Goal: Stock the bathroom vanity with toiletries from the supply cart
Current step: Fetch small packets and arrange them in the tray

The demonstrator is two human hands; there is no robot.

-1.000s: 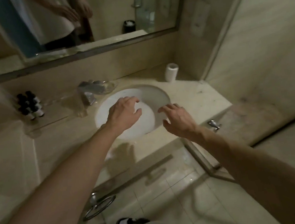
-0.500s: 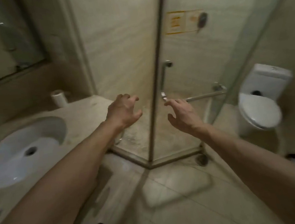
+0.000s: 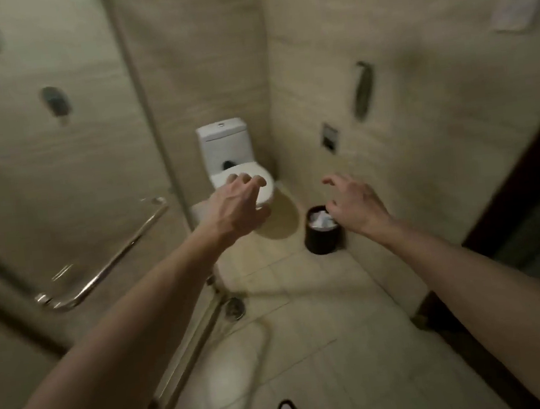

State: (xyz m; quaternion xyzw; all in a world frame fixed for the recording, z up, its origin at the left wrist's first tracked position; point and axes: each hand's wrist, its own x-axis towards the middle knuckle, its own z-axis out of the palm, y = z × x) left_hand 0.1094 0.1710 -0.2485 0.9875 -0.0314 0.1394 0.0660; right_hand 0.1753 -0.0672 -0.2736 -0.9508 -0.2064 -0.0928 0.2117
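A person's left hand (image 3: 238, 208) and right hand (image 3: 356, 204) reach forward, fingers loosely spread, holding nothing, above a tiled bathroom floor (image 3: 312, 351). Ahead stands a white toilet (image 3: 225, 145), lid down, with a black bin (image 3: 323, 242) of crumpled paper near it and a glass shower door (image 3: 55, 161) at left. The vanity and toiletries are out of frame.

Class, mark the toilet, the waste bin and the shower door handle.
toilet (image 3: 223, 145): head view, cistern front.
waste bin (image 3: 323, 242): head view, black side wall.
shower door handle (image 3: 116, 255): head view, middle of the bar.
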